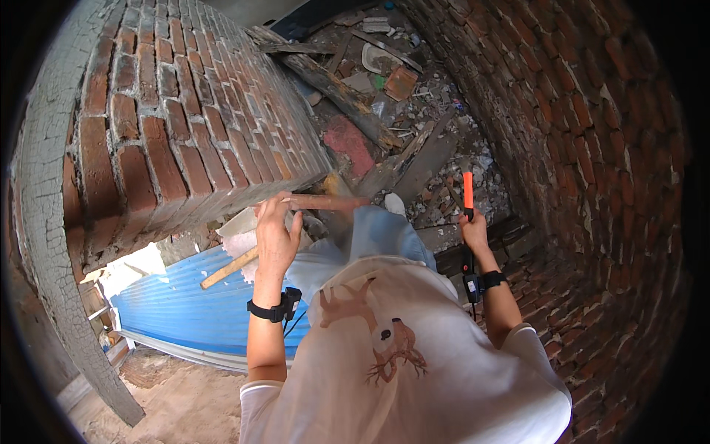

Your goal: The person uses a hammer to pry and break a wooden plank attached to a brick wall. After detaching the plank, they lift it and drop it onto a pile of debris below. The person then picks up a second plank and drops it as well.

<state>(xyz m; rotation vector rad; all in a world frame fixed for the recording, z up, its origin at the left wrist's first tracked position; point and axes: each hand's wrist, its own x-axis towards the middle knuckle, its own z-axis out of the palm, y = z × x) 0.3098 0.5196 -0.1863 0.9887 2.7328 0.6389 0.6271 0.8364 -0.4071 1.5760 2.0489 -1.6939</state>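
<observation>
My right hand (474, 230) is closed around the black part of a hand tool (468, 191) with an orange and black handle. The tool points away from me over the rubble, and its head is hard to tell from the debris behind it. My left hand (277, 236) is held flat with the thumb apart, close to the lower corner of a brick pier (183, 122). Its fingers lie over the left end of a reddish-brown bar (327, 202), whose material is unclear. Beneath that hand, a light wooden stick (230, 267) slants down to the left.
Brick wall (554, 127) rises closely on my right. Charred timbers (344, 97), a loose brick (400, 83) and broken rubble (438, 194) cover the ground ahead. Blue corrugated sheeting (188, 302) lies below left. A cracked, grey-painted post (52, 166) stands at far left.
</observation>
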